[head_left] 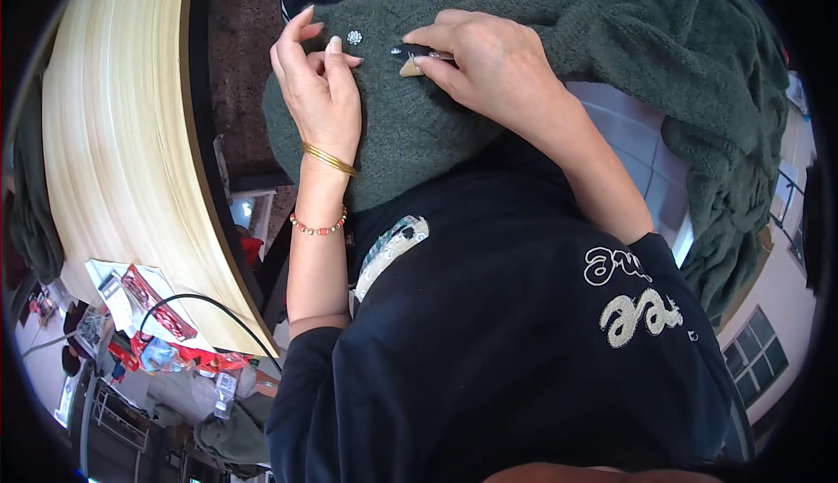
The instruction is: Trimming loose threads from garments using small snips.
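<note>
A dark green fuzzy knit garment (410,134) lies over my lap. A flower-shaped sparkling button (353,37) sits on it between my hands. My left hand (316,72) rests on the knit beside the button, its fingers loosely bent and apart, with nothing seen in them. My right hand (489,55) pinches a small tool (410,50) with black and tan parts and a bit of metal, held against the knit. Most of that tool is hidden by my fingers, so its kind cannot be made out.
More of the green knit (681,37) hangs over the right side. At left stands a pale wood-topped table (122,134) with a dark edge. Papers and a red packet (157,304) lie at its near corner, crossed by a black cable (218,304). Plastic bags (166,356) are beside it.
</note>
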`<state>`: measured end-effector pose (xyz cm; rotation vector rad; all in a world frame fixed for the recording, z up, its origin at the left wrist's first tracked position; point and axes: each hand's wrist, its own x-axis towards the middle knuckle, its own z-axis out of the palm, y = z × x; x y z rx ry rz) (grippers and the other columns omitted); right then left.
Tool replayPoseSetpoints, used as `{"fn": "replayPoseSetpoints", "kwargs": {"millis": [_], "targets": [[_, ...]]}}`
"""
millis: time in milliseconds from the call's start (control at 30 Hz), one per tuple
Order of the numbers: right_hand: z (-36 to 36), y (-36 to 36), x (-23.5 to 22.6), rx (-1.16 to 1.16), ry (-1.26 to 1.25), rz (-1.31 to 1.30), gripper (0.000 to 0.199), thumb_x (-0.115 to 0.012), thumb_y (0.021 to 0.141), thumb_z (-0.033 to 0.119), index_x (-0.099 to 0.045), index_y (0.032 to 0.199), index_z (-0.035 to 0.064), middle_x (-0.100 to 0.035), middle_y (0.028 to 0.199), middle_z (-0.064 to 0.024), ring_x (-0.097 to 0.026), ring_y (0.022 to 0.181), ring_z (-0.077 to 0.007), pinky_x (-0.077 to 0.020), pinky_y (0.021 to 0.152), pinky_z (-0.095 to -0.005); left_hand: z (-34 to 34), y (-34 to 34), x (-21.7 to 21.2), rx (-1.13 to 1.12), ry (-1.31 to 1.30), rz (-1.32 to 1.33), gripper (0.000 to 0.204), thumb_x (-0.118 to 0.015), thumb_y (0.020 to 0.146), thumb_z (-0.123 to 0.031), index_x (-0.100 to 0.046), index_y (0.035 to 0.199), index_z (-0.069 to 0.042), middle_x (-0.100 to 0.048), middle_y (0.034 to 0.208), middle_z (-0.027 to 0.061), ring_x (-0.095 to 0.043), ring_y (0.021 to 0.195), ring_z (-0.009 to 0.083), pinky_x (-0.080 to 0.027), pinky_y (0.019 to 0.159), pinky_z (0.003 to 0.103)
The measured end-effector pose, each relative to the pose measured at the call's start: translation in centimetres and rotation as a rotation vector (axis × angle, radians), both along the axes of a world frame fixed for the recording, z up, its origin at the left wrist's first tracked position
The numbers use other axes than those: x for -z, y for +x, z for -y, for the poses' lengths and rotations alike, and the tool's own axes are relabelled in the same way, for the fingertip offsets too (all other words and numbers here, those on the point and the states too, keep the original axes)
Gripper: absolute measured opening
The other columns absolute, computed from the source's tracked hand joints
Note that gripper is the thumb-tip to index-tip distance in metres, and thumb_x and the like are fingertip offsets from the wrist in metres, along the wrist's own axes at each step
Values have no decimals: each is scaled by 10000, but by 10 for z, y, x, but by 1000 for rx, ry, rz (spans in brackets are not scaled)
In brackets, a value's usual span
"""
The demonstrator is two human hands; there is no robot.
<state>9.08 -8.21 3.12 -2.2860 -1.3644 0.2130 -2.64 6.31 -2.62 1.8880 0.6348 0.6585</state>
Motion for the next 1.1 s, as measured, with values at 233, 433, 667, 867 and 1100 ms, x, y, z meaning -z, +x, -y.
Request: {"fn": "replayPoseSetpoints", "kwargs": {"millis": [233, 433, 667, 867, 1100], "targets": [[8, -2, 7, 0, -18, -26, 248, -665, 820, 254, -697, 1006, 92, -632, 818, -50, -645, 777, -251, -518, 663, -363, -6, 4, 2, 60, 102, -133, 286, -649, 845, -48, -625, 1129, -23, -490, 1112, 110, -596, 670, 92, -515, 661, 238], [10, -2, 9, 6, -16, -59, 254, -664, 820, 262, -697, 1007, 93, -636, 824, -50, -646, 781, -252, -520, 666, -364, -8, 11, -5, 84, 227, -307, 268, -727, 793, -103, -672, 1051, -54, -506, 1056, 108, -584, 648, 125, -512, 667, 271], [9, -1, 10, 25, -15, -58, 252, -656, 807, 220, -696, 1014, 82, -644, 840, -57, -651, 785, -244, -524, 671, -356, -10, 16, 2, 77, 483, -375, 169, -708, 813, -148, -677, 929, -30, -529, 1016, 125, -588, 719, 230, -514, 685, 342], [9, 5, 8, 86, 53, -118, 265, -664, 808, 199, -691, 1038, 70, -643, 831, -64, -644, 736, -227, -514, 650, -341, -9, 10, -4, 46, 299, -226, 73, -667, 833, -73, -676, 872, -13, -580, 935, 109, -604, 795, 237, -512, 695, 328], [-6, 13, 10, 65, 221, -217, 294, -684, 804, 216, -685, 1061, 72, -637, 822, -77, -625, 711, -221, -493, 638, -321, -17, 2, 7, 20, -156, 15, 111, -640, 902, -99, -663, 958, -6, -636, 940, 40, -607, 795, 93, -483, 663, 211]]}}
